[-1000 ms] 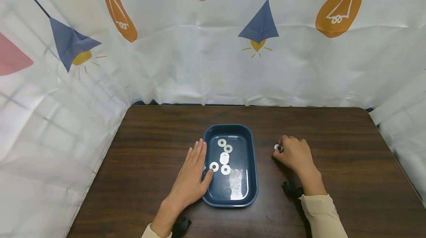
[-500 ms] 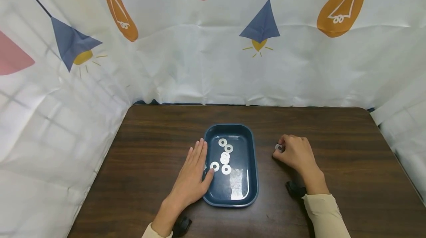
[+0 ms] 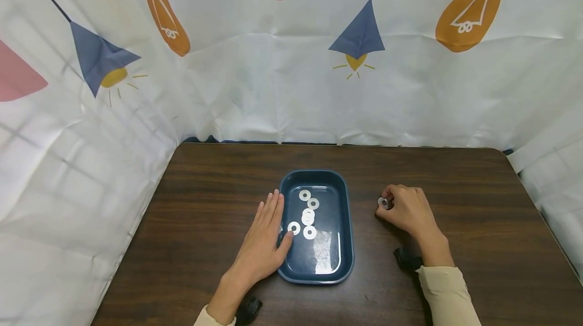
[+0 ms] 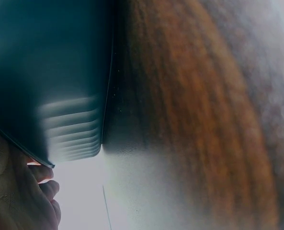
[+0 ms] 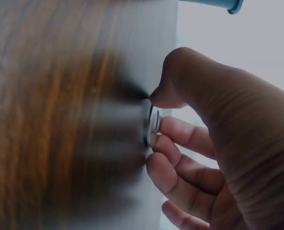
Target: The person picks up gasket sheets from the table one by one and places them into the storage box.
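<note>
A dark blue rectangular tray [image 3: 348, 225] stands on the table, with several flat pale washers [image 3: 309, 233] scattered in its upper and left part; a couple overlap. My left hand [image 3: 261, 250] lies with straight fingers along the tray's left side, its thumb over the rim beside one washer. Right of the tray, my right hand [image 3: 411, 212] is low at the tabletop, thumb and fingertips curled round a small washer [image 3: 381, 202]. From the right wrist, a silvery ring-like piece [image 5: 156, 121] shows edge-on between thumb [image 5: 180, 79] and fingers; whether it is one washer or more is unclear.
The dark wood-grain table [image 3: 218, 189] extends on both sides of the tray. A white curtain [image 3: 273, 88] printed with lamps and bulbs hangs behind and at the sides. A black wrist camera [image 3: 407, 258] sits under the right wrist, another [image 3: 248, 311] under the left.
The right hand has shifted very slightly right, and a silvery edge beside the washer shows more at its fingertips. The left hand, tray and washers inside hold their places.
</note>
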`<state>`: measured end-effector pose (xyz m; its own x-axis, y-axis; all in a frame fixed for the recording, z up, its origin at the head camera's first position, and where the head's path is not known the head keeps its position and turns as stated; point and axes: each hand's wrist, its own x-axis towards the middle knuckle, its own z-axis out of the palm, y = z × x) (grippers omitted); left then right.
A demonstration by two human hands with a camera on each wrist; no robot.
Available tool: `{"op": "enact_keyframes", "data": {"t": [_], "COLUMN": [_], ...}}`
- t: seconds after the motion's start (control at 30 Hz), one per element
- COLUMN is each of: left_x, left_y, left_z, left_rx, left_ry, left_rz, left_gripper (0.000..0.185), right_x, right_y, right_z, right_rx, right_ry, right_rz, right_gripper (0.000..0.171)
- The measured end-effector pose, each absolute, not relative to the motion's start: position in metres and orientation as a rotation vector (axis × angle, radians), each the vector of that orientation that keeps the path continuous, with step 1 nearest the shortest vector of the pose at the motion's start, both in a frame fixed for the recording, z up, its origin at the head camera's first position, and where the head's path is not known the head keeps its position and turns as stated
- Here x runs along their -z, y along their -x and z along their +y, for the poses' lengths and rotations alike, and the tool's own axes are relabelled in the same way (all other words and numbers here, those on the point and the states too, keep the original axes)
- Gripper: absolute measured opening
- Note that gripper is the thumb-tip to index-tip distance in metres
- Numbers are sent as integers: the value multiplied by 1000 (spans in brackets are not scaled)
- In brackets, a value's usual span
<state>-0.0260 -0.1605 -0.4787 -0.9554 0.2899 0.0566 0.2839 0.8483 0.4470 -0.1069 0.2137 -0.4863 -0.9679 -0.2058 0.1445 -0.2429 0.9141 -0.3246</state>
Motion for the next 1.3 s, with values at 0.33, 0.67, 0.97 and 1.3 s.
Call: {"op": "enact_keyframes", "data": {"t": [0.33,0.67,0.97,1.3], "left_x": [477,476,479,478], "left_y": [26,26,24,26], "left_z": [-160,-159,-160,-161], "left_rx": [-713,-706,-711,-715], "left_ry": [-448,-435,-451,-462], "left_rz": [2985,2986,3006,2996], "left_gripper": [85,86,85,85], "right_x": [481,455,440,432], "right_y": [105,95,82,74], "right_z": [214,198,180,165], "right_rx": [-491,-582,-594,-609], "right_ry": [-443,-579,-731,-747], "right_rz": [-2890,-2768,-2648,-2659], "right_gripper": [16,18,18,19]}}
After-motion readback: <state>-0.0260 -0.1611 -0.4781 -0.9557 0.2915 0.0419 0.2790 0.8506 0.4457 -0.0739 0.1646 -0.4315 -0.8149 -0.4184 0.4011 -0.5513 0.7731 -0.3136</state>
